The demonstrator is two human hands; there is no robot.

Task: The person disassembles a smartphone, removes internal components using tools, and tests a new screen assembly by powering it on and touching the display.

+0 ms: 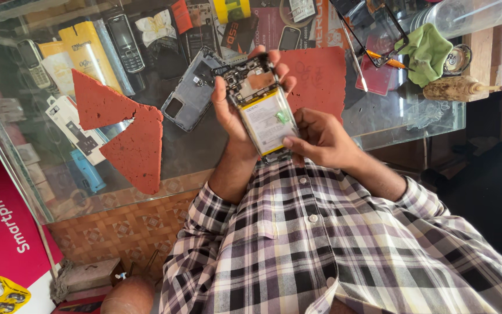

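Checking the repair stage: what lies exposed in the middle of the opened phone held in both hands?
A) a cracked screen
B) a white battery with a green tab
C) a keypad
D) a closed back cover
B: the opened phone, held in the left hand and right hand, shows a white battery with a green tab.

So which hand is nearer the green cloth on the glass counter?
Right. The right hand lies below-left of the green cloth; the left hand, gripping the opened phone, sits farther away.

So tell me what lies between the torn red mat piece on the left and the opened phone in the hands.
In the head view, a detached grey phone back cover lies on the glass counter between the red mat piece and the opened phone.
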